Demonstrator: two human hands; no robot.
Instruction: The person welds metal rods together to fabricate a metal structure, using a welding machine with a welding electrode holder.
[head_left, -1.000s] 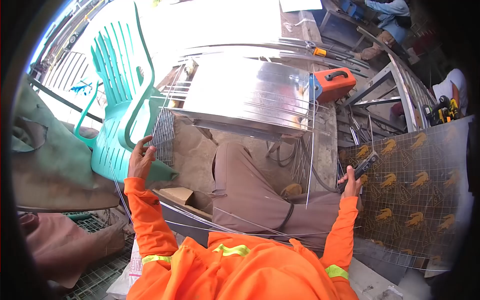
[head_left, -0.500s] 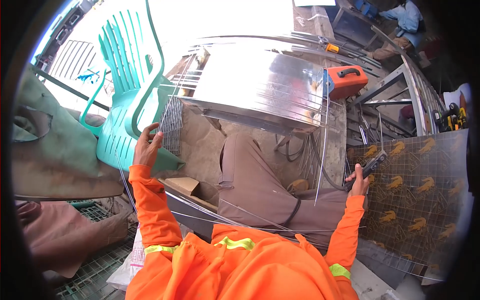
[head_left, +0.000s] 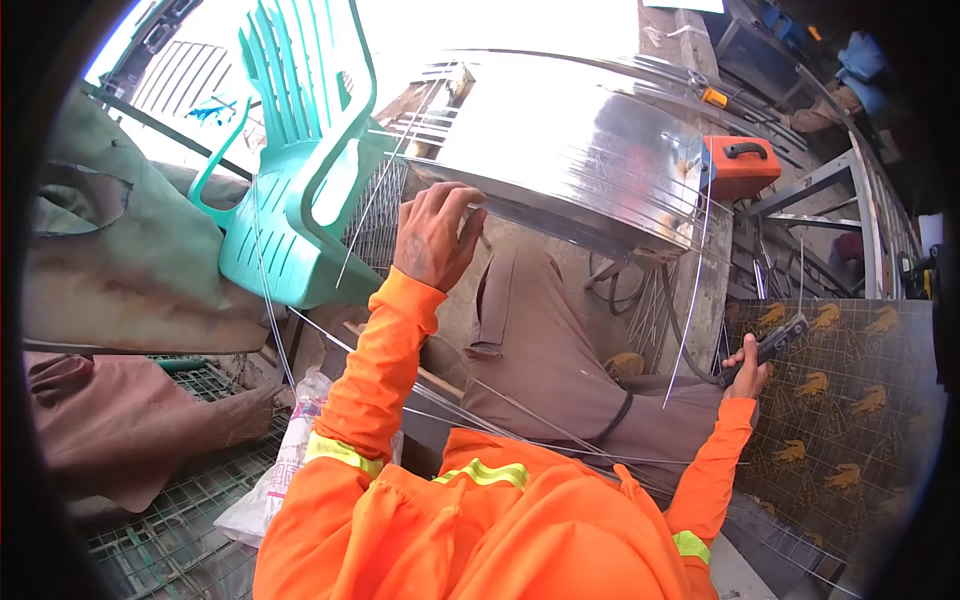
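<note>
My left hand point(head_left: 436, 235) reaches forward, back upward, with bent fingers and the thumb held apart. It appears to hold nothing, and its fingertips are right at the near left corner of a shiny sheet-metal box point(head_left: 560, 140). Thin metal rods point(head_left: 425, 128) jut from the box's left end, one slanting down past the chair. My right hand point(head_left: 745, 370) is wrapped round a black welding electrode holder point(head_left: 780, 340), its jaw end pointing up and right. A dark cable point(head_left: 690, 355) runs near that hand. A long thin rod point(head_left: 690, 310) hangs over the box's right end.
At left stands a green plastic chair point(head_left: 285, 235) beside a draped tarp point(head_left: 130, 270). An orange case with a handle point(head_left: 742, 168) sits right of the box. A printed board point(head_left: 840, 400) leans at right. Thin rods point(head_left: 450, 408) cross my lap. A person point(head_left: 860, 70) is at far right.
My left hand has moved right, away from beside the chair to the box's near corner, turning its back upward. The right hand keeps hold of the electrode holder. The view has shifted slightly.
</note>
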